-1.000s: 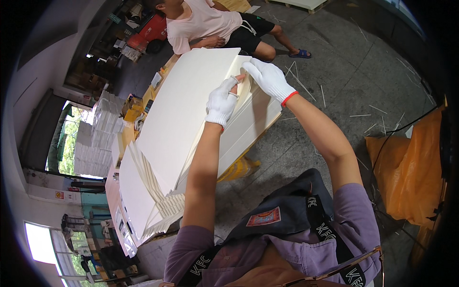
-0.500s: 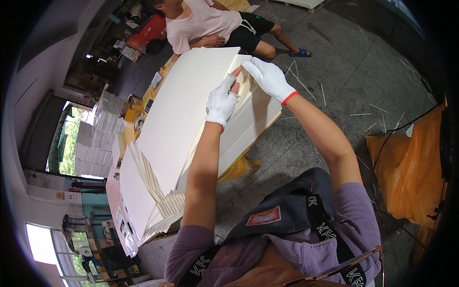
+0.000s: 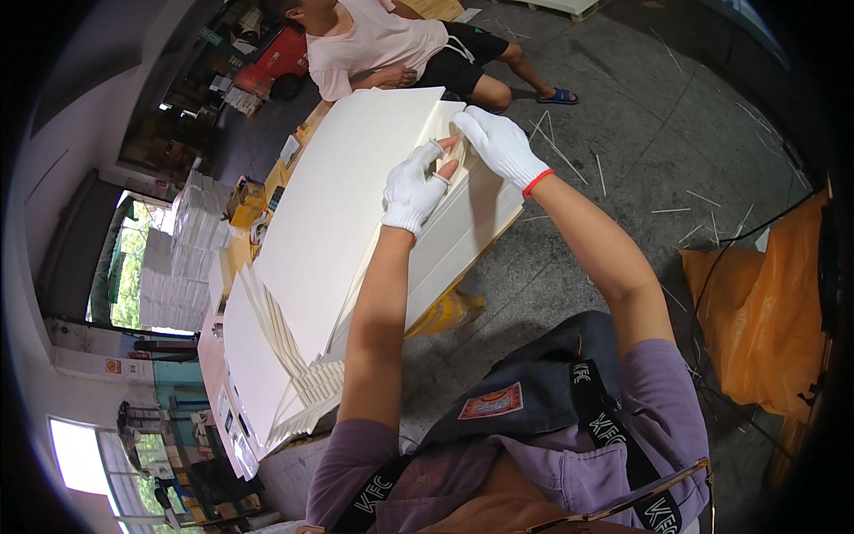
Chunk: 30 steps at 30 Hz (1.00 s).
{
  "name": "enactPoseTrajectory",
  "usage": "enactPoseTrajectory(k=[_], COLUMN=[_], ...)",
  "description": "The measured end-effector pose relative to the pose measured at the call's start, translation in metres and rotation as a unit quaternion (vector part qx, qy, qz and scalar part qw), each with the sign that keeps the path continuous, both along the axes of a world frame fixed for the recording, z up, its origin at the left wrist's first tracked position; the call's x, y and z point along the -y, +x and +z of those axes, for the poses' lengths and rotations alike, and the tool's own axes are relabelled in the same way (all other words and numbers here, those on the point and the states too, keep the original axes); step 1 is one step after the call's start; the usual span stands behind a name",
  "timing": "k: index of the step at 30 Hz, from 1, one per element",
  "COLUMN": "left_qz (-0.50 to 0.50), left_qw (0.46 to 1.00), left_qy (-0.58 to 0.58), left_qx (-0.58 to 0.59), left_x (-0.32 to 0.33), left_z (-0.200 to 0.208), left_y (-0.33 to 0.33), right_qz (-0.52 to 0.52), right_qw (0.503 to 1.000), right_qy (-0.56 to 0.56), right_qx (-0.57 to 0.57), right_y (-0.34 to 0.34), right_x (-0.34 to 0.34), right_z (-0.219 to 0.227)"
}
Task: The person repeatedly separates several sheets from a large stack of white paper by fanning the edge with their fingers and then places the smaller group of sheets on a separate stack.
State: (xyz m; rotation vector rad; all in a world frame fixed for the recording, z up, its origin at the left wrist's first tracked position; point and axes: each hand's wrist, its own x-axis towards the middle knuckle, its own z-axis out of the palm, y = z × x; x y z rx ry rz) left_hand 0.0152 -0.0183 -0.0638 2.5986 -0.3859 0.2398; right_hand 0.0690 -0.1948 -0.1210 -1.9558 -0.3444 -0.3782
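A tall stack of large white sheets (image 3: 342,196) lies before me, its layered edges toward my right. My left hand (image 3: 413,190), in a white knit glove with bare thumb and finger ends, rests at the near side of the stack. Its thumb and finger are apart, with their tips at the sheet edges. At the far right corner, my right hand (image 3: 503,149), gloved in white with a red cuff, is closed on the edges of several sheets. These edges bow apart between my hands. The right fingertips are partly hidden.
A fanned pile of white sheets (image 3: 267,356) lies at the left on the table. Beyond the stack sits a person in a pink shirt (image 3: 378,44). Orange plastic sheeting (image 3: 756,311) hangs at the right. Thin white strips (image 3: 671,212) litter the grey floor.
My left thumb and finger have shifted slightly right, over the sheet edges, and spread a little. My right hand stays nearly in place at the corner.
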Motion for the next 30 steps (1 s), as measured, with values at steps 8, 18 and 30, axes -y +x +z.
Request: enactPoseTrajectory(k=[8,18,30], left_qz=[0.014,-0.017,-0.037], left_qw=[1.000,0.999,0.990], left_qy=[0.000,0.034,0.015], left_qx=[0.003,0.003,0.133], left_x=[0.002,0.002,0.002], left_z=[0.000,0.001,-0.011], left_y=[-0.001,-0.002,-0.005], right_qz=[-0.004,0.006,-0.075], right_qw=[1.000,1.000,0.993], right_qy=[-0.010,0.007,0.087], right_qx=[-0.025,-0.024,-0.008], right_y=[-0.001,-0.003,-0.032], right_x=[-0.001,0.001,0.007], right_z=[0.001,0.001,0.034])
